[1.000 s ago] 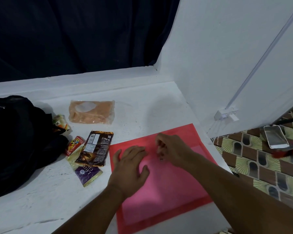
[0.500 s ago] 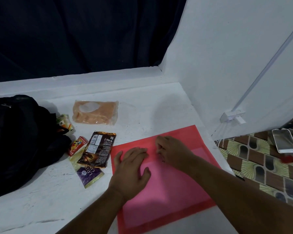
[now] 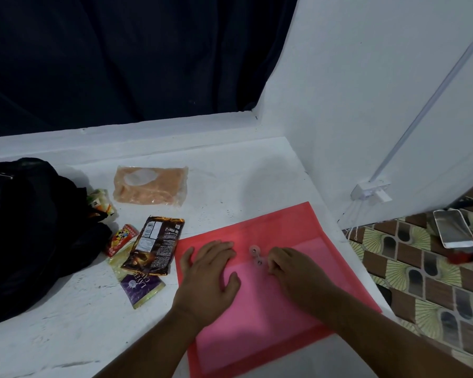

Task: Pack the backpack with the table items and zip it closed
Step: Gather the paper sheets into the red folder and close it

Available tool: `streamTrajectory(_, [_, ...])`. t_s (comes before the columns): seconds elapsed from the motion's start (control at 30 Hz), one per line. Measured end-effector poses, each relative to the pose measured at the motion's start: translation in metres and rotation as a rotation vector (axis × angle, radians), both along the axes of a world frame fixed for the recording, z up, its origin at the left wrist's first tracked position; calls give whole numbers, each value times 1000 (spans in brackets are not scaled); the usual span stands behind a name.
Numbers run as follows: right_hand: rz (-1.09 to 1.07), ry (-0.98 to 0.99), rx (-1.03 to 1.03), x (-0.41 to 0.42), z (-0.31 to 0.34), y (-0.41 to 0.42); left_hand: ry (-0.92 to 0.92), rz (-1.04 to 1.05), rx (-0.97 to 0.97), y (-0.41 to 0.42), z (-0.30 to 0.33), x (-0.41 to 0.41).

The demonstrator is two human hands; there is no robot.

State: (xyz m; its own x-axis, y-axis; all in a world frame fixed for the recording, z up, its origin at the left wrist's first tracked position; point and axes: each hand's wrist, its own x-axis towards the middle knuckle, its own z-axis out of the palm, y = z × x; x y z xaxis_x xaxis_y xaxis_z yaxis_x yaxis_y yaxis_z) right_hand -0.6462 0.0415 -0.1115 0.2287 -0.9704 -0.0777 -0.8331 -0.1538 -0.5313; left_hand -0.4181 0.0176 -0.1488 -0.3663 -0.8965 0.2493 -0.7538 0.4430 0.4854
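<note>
Red folder (image 3: 271,301) lies flat on the white tabletop (image 3: 230,173), its flap side away from the person. Two round button clasps (image 3: 256,255) sit on the flap line near its middle.

Left hand (image 3: 210,276): fingers straight and spread, palm pressed flat on the folder, just left of the clasps.

Right hand (image 3: 292,268): fingers curled in, tips bunched just right of the clasps; the grip looks like a pinch on something small there, but what it holds cannot be told.

Left of the folder, just beside its edge: brown snack packet (image 3: 155,245), overlapping a purple layer cake packet (image 3: 142,283). Further left, a small red packet (image 3: 120,238), then the black backpack (image 3: 30,230) slumped on the tabletop. Beyond the folder, toward the dark curtain (image 3: 120,55): a clear bag of orange contents (image 3: 150,184).
</note>
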Motion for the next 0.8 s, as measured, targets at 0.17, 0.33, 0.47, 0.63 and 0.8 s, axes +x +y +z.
streamTrajectory(0.17, [3,-29,-21,19,2,6,-15,-4,6,0,1,0])
streamTrajectory(0.33, [39,24,-36,29,6,4,-10,-4,4,1,1,1])
streamTrajectory(0.47, [101,80,-88,37,17,-3,-15,-11,1,0,0,1])
streamTrajectory(0.63, [124,23,-83,36,20,-21,-31,-6,-11,-1,-1,0])
streamTrajectory(0.8, [-84,-213,-24,31,9,-22,-33,-10,-31,-2,-4,1])
